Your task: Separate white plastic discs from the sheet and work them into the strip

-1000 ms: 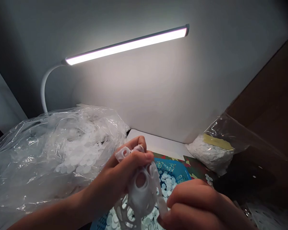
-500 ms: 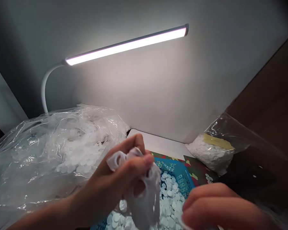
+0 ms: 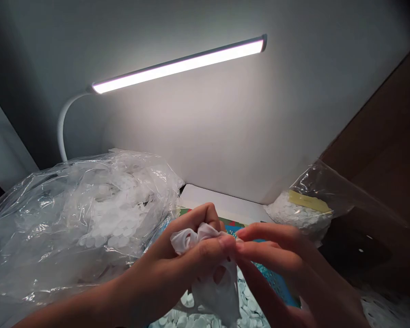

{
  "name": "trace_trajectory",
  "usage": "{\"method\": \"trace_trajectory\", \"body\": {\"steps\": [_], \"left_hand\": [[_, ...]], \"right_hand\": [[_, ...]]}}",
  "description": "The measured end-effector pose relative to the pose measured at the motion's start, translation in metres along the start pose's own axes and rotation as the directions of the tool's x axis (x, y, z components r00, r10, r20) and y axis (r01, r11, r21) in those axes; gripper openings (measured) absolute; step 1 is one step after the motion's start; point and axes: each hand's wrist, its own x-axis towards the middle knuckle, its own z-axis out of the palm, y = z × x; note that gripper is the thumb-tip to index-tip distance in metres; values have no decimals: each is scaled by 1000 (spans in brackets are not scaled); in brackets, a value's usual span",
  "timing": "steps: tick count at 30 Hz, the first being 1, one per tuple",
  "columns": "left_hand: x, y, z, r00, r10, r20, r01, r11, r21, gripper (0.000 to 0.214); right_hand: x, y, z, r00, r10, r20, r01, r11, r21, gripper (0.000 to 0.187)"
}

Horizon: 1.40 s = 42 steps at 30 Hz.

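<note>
A crumpled white sheet with round holes is bunched in my left hand, thumb pressed over it, its lower part hanging down. My right hand has come up against the left thumb tip, its fingertips closed in a pinch. A small white bit shows between those fingertips; whether it is part of the sheet cannot be made out. Below both hands, many small white discs lie in a blue plastic basket, mostly hidden by the hands.
On the left, a large clear plastic bag holds a heap of white discs. A smaller clear bag of white pieces with a yellow label stands at the back right. A lit lamp hangs above, before a pale wall.
My right hand has moved up and left from the lower right to meet my left hand at the sheet. The left hand has shifted slightly right and down, still gripping the sheet.
</note>
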Motion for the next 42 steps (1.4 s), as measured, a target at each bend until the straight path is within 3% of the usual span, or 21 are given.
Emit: {"method": "trace_trajectory", "body": {"steps": [15, 21, 27, 35, 42], "left_hand": [[1, 0, -4, 992, 93, -79, -90, 995, 41, 23], [-2, 7, 3, 998, 48, 52, -51, 997, 56, 21], [-4, 8, 2, 999, 13, 53, -18, 995, 95, 22], [-5, 3, 0, 998, 21, 53, -24, 998, 56, 22], [-4, 2, -1, 999, 33, -4, -33, 996, 79, 23]], "right_hand": [[10, 3, -1, 987, -142, 76, 141, 990, 15, 32], [12, 5, -2, 987, -134, 92, 130, 991, 45, 34], [9, 4, 0, 992, -96, 83, 82, 983, 167, 39], [3, -4, 4, 999, 2, -40, 6, 979, 203, 30], [7, 1, 0, 998, -49, 35, 41, 980, 195, 36]]}}
